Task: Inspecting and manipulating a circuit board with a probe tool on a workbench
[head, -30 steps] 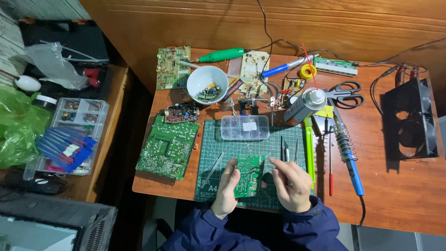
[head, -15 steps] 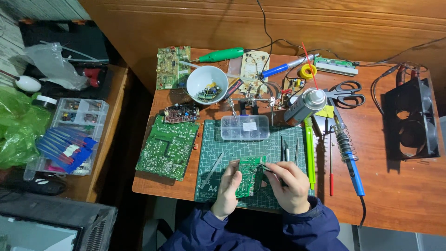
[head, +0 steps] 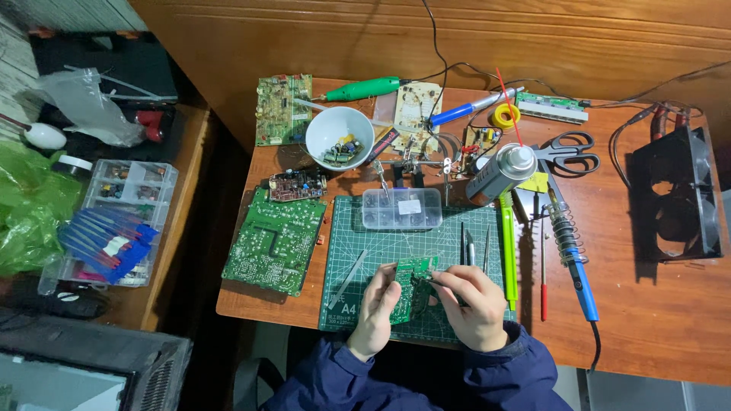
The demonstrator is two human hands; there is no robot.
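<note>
clutter rings the green cutting mat [head: 381,251] on the wooden desk [head: 655,320]. both hands work at its near edge: the left hand [head: 378,310] has its fingers clenched round the edge of a small green circuit board [head: 411,283], and the right hand [head: 474,304] pinches a thin dark tool against it; what kind of tool, i cannot tell. three slim tools lie just beyond the right hand. two larger green boards lie to the left. a white bowl [head: 339,138] holds small components; a clear lidded box [head: 402,208] sits on the mat's far edge. one spray can [head: 499,172], one pair of scissors [head: 567,151] and one blue-handled soldering iron [head: 572,259] lie right.
</note>
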